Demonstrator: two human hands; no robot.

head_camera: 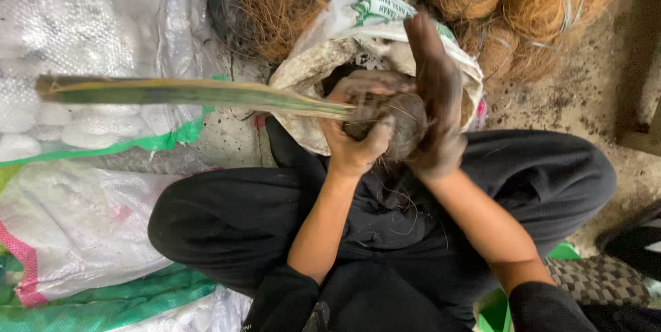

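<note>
Behind, an open white sack [323,56] holds soil; both hands grip a root ball [403,122].

- I see a brown fibrous root ball [396,122], raised above my lap.
- A long green-yellow stalk [186,91] runs level out from it, leftward.

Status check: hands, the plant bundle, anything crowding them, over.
Left hand grips fibre-wrapped root ball of long green leaf. Right hand presses its far side, blurred. Open white sack directly behind.
</note>
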